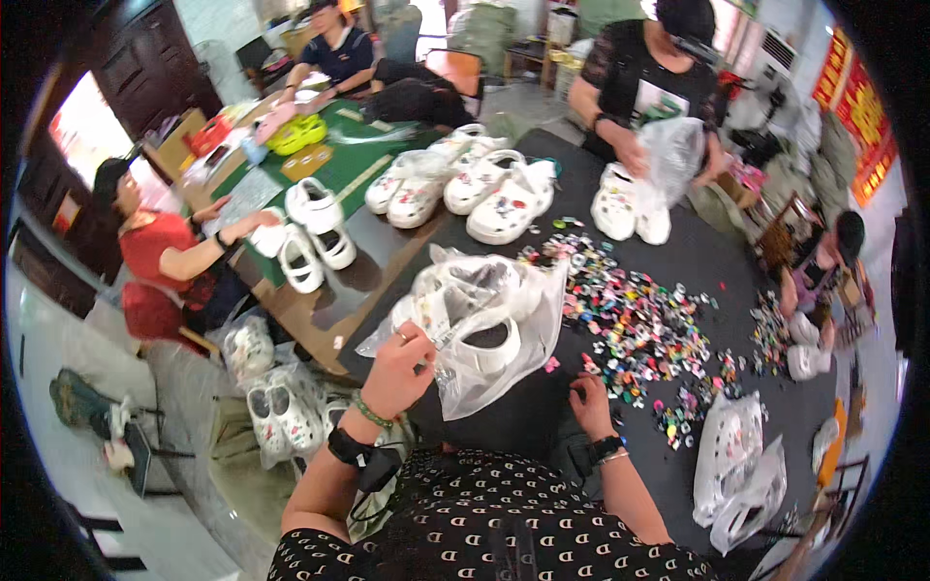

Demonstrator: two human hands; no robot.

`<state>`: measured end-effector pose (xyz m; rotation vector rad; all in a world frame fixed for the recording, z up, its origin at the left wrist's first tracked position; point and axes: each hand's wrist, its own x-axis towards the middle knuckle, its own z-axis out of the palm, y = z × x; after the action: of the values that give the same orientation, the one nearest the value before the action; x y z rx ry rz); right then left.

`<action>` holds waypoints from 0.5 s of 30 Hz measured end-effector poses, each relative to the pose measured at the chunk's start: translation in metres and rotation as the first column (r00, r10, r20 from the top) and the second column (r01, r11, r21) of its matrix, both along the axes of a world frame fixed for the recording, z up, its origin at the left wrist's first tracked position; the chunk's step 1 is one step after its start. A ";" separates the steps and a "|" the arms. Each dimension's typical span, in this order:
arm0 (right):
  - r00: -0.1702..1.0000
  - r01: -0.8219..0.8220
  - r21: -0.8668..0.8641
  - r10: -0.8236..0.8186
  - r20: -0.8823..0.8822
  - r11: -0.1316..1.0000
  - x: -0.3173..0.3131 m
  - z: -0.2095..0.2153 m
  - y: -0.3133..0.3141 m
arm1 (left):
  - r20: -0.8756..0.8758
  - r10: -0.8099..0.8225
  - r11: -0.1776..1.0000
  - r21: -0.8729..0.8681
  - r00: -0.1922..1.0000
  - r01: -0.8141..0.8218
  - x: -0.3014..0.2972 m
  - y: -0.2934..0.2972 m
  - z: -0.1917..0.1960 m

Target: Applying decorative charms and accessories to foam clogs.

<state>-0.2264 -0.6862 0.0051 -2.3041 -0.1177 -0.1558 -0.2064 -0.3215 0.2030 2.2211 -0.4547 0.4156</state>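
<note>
Clogs (496,362) lie in a bag (463,395) the left grip (399,366) seems to pinch, the right grip (591,405) beside it too unclear to tell, a bag-handling step likely needing both.

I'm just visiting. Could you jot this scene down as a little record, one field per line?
Left hand: at the left side of a clear bag; firmness of hold unclear
Bag contents: white clogs
Right hand: fingers curled, nothing visible in it
Beside right hand: small colourful pieces, spread loosely
Surface: black table
Farther up table: decorated white clogs outside that bag
Lower right: more bagged clogs
Across: person in black, handling another clear bag
</note>
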 end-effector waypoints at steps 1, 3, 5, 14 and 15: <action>1.000 0.007 -0.002 -0.007 0.014 1.000 0.001 0.008 -0.002 | -0.028 -0.050 0.999 -0.003 0.998 0.050 0.005 -0.011 -0.014; 0.997 0.026 0.055 -0.030 0.069 0.998 0.002 0.024 0.003 | -0.120 -0.162 0.986 0.027 0.979 0.166 0.011 -0.028 -0.059; 0.990 -0.071 0.062 0.063 0.126 0.996 0.003 0.053 0.011 | -0.244 -0.283 0.947 0.080 0.928 0.310 0.004 -0.043 -0.099; 0.792 -0.567 0.169 0.590 -0.156 0.806 -0.015 0.064 0.047 | -0.352 -0.346 0.937 -0.077 0.870 0.341 -0.003 -0.059 -0.079; 0.830 -0.482 0.140 0.502 -0.243 0.865 -0.013 0.067 0.051 | -0.351 -0.343 0.937 -0.054 0.871 0.346 -0.004 -0.057 -0.074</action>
<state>-0.2395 -0.6352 0.0720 -2.1202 -0.5508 0.4173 -0.2100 -0.3790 0.1291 2.1055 -0.6395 -0.1803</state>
